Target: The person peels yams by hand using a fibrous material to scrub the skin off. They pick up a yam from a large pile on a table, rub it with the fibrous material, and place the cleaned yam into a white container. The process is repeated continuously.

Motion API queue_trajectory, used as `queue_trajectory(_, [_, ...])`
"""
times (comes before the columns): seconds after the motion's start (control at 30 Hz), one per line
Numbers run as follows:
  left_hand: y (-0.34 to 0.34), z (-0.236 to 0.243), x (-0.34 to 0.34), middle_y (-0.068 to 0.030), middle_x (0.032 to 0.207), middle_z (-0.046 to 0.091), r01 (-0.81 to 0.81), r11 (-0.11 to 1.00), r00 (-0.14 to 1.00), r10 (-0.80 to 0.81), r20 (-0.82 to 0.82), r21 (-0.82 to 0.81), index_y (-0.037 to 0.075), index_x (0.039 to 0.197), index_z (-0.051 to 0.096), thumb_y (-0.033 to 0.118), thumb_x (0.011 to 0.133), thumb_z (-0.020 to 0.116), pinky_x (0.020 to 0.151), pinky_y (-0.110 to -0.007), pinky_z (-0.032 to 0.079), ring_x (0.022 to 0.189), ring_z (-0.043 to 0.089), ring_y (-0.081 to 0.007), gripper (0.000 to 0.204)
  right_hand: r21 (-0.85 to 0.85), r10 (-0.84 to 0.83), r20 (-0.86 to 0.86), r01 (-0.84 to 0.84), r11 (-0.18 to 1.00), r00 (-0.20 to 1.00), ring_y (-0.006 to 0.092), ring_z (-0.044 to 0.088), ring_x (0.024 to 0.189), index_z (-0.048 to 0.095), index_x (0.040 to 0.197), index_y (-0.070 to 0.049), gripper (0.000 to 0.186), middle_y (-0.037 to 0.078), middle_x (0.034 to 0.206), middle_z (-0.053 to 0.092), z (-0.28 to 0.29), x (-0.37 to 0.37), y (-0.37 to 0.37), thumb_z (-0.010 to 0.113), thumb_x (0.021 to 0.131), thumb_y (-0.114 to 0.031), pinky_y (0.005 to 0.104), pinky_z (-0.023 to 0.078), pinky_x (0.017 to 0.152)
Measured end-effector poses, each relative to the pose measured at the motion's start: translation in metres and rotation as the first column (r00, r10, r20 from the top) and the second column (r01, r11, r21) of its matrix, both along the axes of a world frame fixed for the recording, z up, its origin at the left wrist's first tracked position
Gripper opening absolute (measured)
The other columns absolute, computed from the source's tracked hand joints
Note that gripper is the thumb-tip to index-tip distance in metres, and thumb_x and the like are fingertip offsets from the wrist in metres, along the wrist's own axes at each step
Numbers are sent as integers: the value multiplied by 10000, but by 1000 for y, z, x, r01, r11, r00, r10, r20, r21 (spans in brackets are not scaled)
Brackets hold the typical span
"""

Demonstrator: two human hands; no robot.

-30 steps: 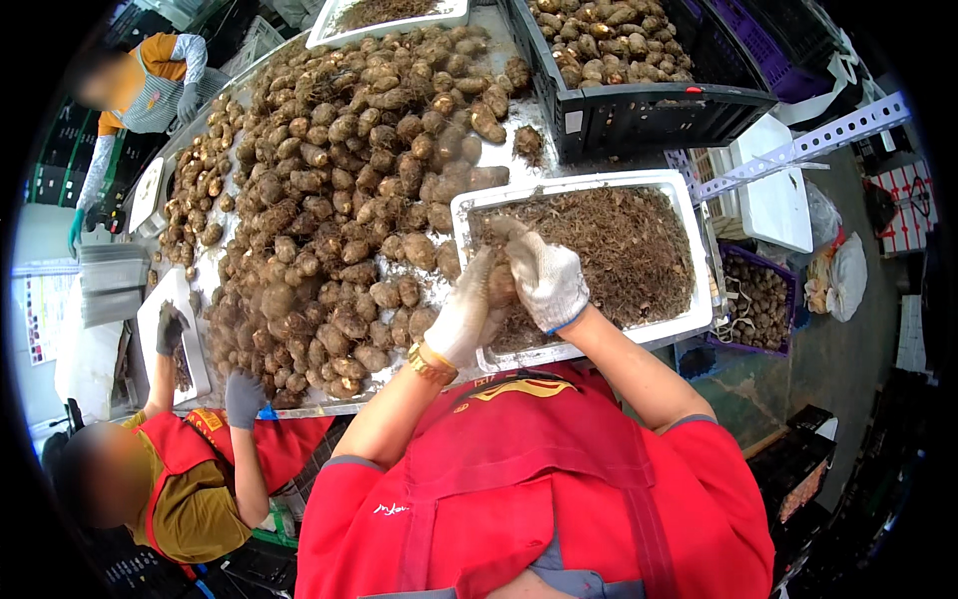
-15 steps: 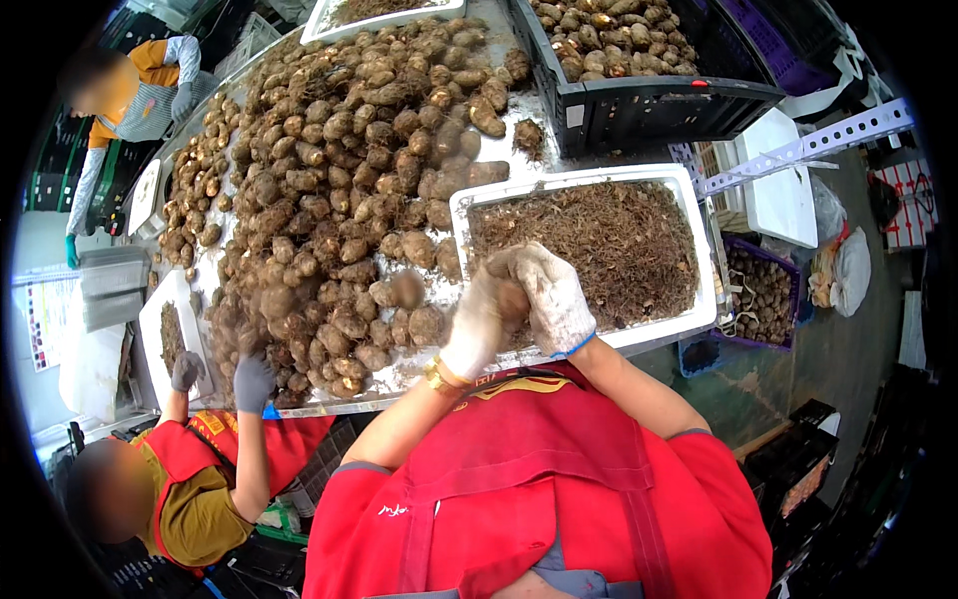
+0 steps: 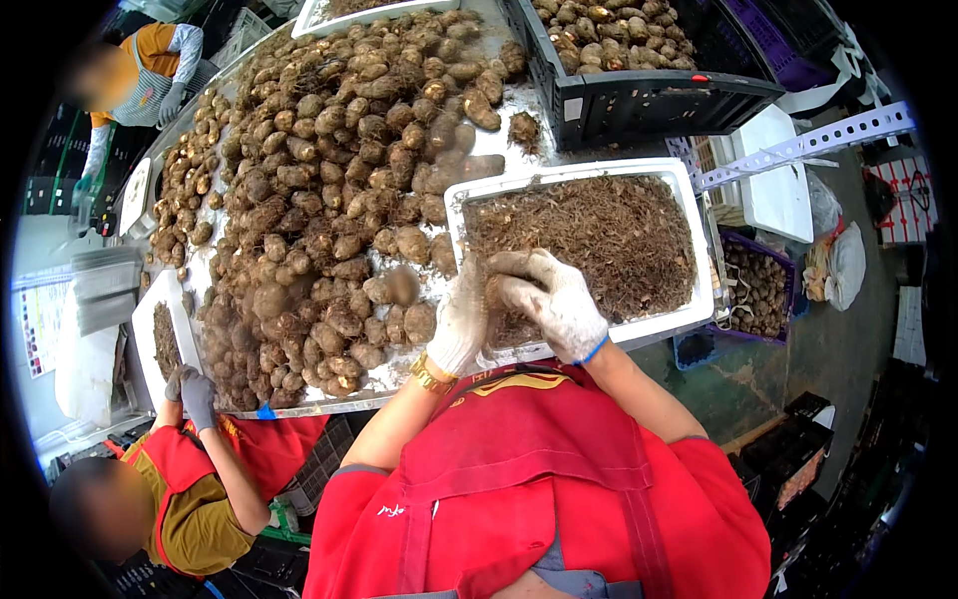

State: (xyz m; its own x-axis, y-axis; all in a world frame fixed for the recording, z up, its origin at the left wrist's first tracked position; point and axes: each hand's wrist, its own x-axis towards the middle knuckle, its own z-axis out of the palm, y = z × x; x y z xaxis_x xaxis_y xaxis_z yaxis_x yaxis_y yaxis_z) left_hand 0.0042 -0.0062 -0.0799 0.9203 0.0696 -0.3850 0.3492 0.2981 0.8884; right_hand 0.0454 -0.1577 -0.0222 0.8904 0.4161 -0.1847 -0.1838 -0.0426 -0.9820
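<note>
My left hand [image 3: 463, 313] and my right hand [image 3: 559, 307], both in soiled white knit gloves, come together over the near left part of a white foam box [image 3: 702, 235]. That box holds brown root fibres and scraps [image 3: 609, 235]. Between my palms a narrow brown strip of a taro [image 3: 492, 298] shows; the gloves hide most of it. My right fingers curl in against it, and my left hand is closed along its other side, slightly blurred. Left of my hands, a big heap of brown, hairy taros [image 3: 329, 190] covers the metal table.
A black crate [image 3: 659, 105] of taros stands at the back right. A purple crate [image 3: 753, 290] of taros sits low on the right, beneath a perforated metal bar [image 3: 808, 148]. Two co-workers are at the left; the nearer one's grey gloves [image 3: 198, 397] meet beside another white box [image 3: 165, 334].
My hands have closed around the taro, which showed more before, and the left fingers point up more. The nearer co-worker's grey gloves have come together; the farther one's hand has shifted.
</note>
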Motion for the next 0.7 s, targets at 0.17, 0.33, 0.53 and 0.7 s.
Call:
queue_trajectory(0.17, [-27,-46,-6,-70,966,634,-308,772,917,397,42,-556,23,1087,544,293,1005,413,641,-277,527,785,626,-165,311,69,-5,-217,21,997,976,165,637,879,658,1093,10,340,122,1043,658,-22,12,-1,615,896,-263,293,522,742])
queue_trajectory(0.33, [8,-24,-3,-75,985,659,-53,810,999,37,-39,-584,61,1066,586,401,986,473,700,-302,556,818,643,-165,367,67,-113,127,105,992,985,245,643,882,614,1145,-32,331,167,992,645,-31,12,-19,500,951,-276,341,530,763])
queue_trajectory(0.53, [5,-34,0,-93,1020,567,70,922,986,-122,-114,-380,41,1271,448,384,999,425,795,-318,520,926,552,-178,438,-598,420,705,160,786,572,286,568,624,534,1286,-130,491,115,720,540,24,10,1,600,877,-393,378,488,592])
queue_trajectory(0.7, [-1,18,6,-108,981,644,198,456,923,-384,-9,868,40,1112,566,268,966,435,686,-376,514,843,632,-236,301,-603,290,518,103,791,805,322,619,800,563,1241,-104,389,160,861,644,4,13,15,505,937,-341,391,503,681])
